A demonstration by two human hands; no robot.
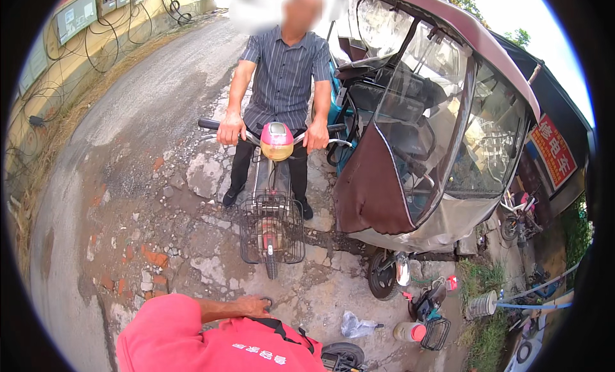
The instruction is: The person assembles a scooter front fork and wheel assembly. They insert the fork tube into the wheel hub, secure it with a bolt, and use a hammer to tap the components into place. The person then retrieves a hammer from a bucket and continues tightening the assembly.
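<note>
My left arm, in a pinkish-red sleeve, bends across the lower part of the view. My left hand [251, 306] is closed near my chest, and a small dark curved thing [266, 303] shows at its fingertips; its kind is not clear. A black strap [282, 329] crosses my red top beside the hand. My right hand is out of sight. Ahead stands an electric bike [277, 141] with a pink and yellow front cover and a black wire basket [293, 234]. A person [285, 77] in a striped dark shirt sits on it, both hands at the handlebar.
A covered three-wheeler [410, 135] with clear plastic sides stands to the right of the bike. Near it on the ground are a plastic bag [357, 325], a red-lidded jar [408, 332] and a wheel [346, 356]. Broken bricks [154, 256] lie left.
</note>
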